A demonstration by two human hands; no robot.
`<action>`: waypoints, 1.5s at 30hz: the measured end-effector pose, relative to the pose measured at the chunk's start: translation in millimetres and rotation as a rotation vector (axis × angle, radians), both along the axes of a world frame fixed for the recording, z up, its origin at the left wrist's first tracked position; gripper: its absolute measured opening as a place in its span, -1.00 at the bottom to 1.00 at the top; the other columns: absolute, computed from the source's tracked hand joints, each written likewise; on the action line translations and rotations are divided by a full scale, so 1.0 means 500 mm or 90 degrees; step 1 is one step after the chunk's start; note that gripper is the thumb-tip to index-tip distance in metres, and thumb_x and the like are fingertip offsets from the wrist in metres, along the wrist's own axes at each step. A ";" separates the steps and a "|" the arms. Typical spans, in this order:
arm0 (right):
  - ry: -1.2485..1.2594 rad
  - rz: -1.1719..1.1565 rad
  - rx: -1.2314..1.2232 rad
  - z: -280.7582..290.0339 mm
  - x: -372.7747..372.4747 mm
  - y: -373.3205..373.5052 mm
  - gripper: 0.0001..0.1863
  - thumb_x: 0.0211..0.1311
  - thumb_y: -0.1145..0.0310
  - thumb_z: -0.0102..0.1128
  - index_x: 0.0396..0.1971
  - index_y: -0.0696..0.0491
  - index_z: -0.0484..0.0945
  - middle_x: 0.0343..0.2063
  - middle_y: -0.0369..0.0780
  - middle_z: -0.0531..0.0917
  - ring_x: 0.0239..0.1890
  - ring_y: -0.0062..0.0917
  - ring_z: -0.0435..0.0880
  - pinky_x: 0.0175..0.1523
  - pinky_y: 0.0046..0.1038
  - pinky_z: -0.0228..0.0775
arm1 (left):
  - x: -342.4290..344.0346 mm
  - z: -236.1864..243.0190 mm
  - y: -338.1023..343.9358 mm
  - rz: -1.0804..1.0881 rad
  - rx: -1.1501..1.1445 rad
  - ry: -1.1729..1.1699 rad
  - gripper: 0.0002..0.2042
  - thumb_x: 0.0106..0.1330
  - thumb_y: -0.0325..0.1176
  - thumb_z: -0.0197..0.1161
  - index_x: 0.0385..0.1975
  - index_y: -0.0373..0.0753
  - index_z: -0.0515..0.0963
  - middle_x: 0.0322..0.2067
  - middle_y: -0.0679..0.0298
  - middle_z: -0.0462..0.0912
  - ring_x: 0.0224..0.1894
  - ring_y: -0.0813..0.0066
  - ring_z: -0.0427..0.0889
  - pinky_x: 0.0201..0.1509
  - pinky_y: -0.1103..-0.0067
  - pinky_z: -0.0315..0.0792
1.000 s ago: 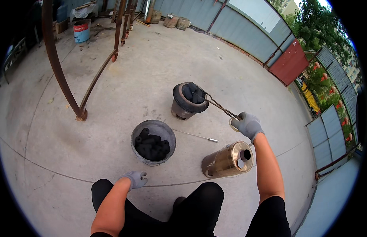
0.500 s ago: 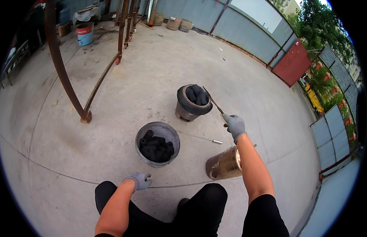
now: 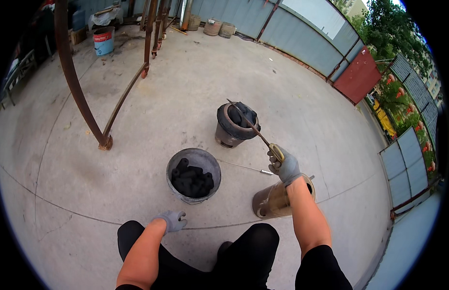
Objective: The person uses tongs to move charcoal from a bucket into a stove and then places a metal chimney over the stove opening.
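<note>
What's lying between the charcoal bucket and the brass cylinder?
In the head view, a thin metal rod lies on bare concrete between the charcoal bucket and the brass cylinder.

My right hand has drawn back from the stove toward the brass cylinder, now partly covering it. The tongs, earlier gripping charcoal in the stove, have closed and lifted, their tips above the stove's far-left rim.
</note>
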State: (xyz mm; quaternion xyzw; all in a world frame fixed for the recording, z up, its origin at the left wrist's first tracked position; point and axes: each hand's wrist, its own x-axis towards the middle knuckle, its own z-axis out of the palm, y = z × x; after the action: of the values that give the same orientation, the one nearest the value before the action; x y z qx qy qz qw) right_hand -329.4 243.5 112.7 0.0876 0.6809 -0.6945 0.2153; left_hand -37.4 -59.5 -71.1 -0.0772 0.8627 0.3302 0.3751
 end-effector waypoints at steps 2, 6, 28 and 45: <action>-0.052 -0.011 -0.183 -0.035 0.043 0.004 -0.61 0.34 0.05 0.25 -0.26 0.14 0.62 -0.60 -0.29 0.58 -0.67 -0.67 0.42 -0.32 -0.50 0.48 | 0.000 -0.022 -0.001 -0.013 0.002 0.017 -0.38 0.37 0.07 0.04 0.37 -0.11 0.33 0.18 0.12 0.59 0.19 0.04 0.56 0.29 0.31 0.41; -0.064 0.073 -0.314 -0.087 0.180 -0.038 -0.57 0.44 0.02 0.14 -0.08 0.14 0.54 -0.54 -0.37 0.52 -0.54 -0.66 0.44 0.08 -0.24 0.45 | -0.006 0.011 0.001 -0.010 0.008 0.008 -0.39 0.37 0.07 0.02 0.36 -0.09 0.34 0.19 0.11 0.59 0.20 0.03 0.55 0.29 0.30 0.40; 0.211 0.284 0.973 0.011 -0.049 -0.045 -0.19 0.10 -0.36 0.12 -0.13 0.20 0.70 -0.12 0.09 0.70 0.01 -0.04 0.67 0.10 -0.16 0.47 | 0.005 0.030 0.006 -0.003 -0.015 0.009 -0.37 0.33 0.08 0.03 0.36 -0.09 0.35 0.19 0.09 0.58 0.22 0.04 0.54 0.30 0.33 0.40; 0.161 0.382 0.820 0.001 -0.078 -0.055 -0.38 0.27 -0.12 0.07 -0.40 0.26 0.68 -0.57 -0.10 0.67 -0.54 -0.33 0.67 -0.34 -0.27 0.48 | 0.035 0.031 0.002 -0.003 -0.030 0.003 -0.38 0.35 0.06 0.03 0.36 -0.09 0.35 0.19 0.13 0.59 0.20 0.08 0.55 0.27 0.32 0.43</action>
State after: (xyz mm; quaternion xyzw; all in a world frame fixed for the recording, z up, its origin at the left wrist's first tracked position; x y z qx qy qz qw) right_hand -368.4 216.0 112.9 -0.0743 0.9696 -0.0711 0.2219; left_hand -19.7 -58.6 -55.8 -0.0832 0.8714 0.3087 0.3721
